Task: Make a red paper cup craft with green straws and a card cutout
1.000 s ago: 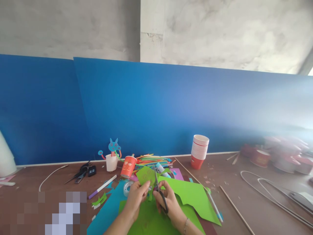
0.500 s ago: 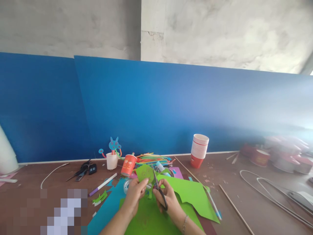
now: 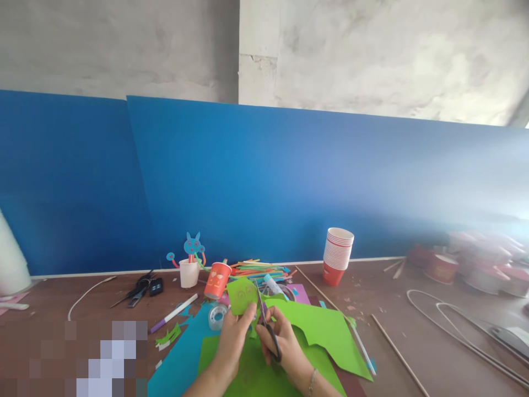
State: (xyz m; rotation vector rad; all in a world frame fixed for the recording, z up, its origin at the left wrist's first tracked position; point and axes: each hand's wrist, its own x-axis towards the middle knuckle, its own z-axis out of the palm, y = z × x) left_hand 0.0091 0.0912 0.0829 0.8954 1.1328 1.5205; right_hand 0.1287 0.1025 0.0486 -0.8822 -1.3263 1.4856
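A small piece of green paper (image 3: 241,295) with round outlines drawn on it is pinched in my left hand (image 3: 236,336). My right hand (image 3: 285,343) grips black-handled scissors (image 3: 271,336), whose blades point up along the paper's right edge. Whether the blades are parted or closed is hard to make out. Under both hands lies a large green sheet (image 3: 256,372), partly over a blue sheet (image 3: 182,355). Another green sheet (image 3: 318,325) with a wavy cut edge lies to the right. A roll of clear tape (image 3: 216,318) sits just left of my left hand.
An orange paper cup (image 3: 217,281) and a white cup (image 3: 189,274) with a blue paper figure stand behind my hands. Further right are stacked cups (image 3: 339,253), a wooden stick (image 3: 399,353) and a cable (image 3: 454,320). Keys (image 3: 142,288) and a purple-ended marker (image 3: 173,313) lie left.
The held green piece has turned and shifted slightly left, with my left hand more upright beside it. The scissors have moved a little left along with my right hand.
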